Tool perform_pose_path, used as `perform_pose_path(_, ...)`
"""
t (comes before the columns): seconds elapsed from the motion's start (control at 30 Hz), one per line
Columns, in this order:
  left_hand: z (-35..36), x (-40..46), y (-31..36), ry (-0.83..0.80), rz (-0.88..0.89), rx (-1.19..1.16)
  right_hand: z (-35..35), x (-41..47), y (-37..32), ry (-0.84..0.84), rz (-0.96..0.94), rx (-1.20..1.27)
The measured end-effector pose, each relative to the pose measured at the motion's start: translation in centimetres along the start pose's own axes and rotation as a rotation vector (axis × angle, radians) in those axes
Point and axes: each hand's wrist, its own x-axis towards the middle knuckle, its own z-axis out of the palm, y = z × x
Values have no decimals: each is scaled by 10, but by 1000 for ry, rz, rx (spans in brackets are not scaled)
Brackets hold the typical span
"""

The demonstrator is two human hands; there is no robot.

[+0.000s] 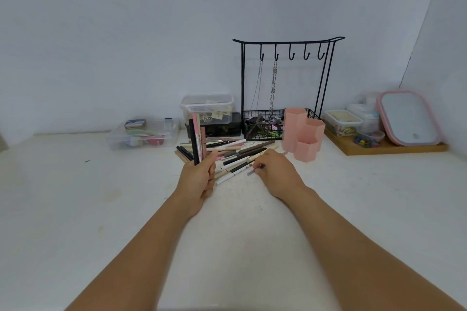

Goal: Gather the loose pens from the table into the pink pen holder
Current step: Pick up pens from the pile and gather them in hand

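Note:
A heap of loose pens (235, 151) lies on the white table, in black, cream, brown and pink. My left hand (201, 177) grips a small upright bundle of pens (196, 139) at the left side of the heap. My right hand (274, 171) is low over the heap's front right edge and pinches a thin dark pen (252, 170) that lies on the table. The pink pen holder (302, 132), made of three hexagonal tubes, stands just right of the heap; I see no pens sticking out of it.
Behind the heap stand a clear lidded box (207, 107) on a dark case, and a black wire rack (283, 91) with hooks, chains and a basket. A clear flat box (144, 134) sits left. A wooden tray (384, 146) with containers is at right.

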Motion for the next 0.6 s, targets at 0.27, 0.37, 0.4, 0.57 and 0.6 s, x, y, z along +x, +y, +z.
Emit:
perform_pose_path(0.27, 1, 0, -1, -12, 9, -1, -2, -2, -3, -40, -21, -28)
perform_pose_path(0.37, 2, -1, 0, -17, 6, -16, -6, -3, -9, 17, -63, 2)
perform_pose_path(0.4, 2, 0, -1, -27, 7, -10, -9, -4, -14, 78, -82, 71)
perform_pose_path(0.57, 2, -3, -1, -148, 5, 77, -37, -4, -43, 410, -90, 654)
perform_pose_path(0.6, 3, -5, -1, -180, 6, 89, -41, -4, -46, 399, -46, 820)
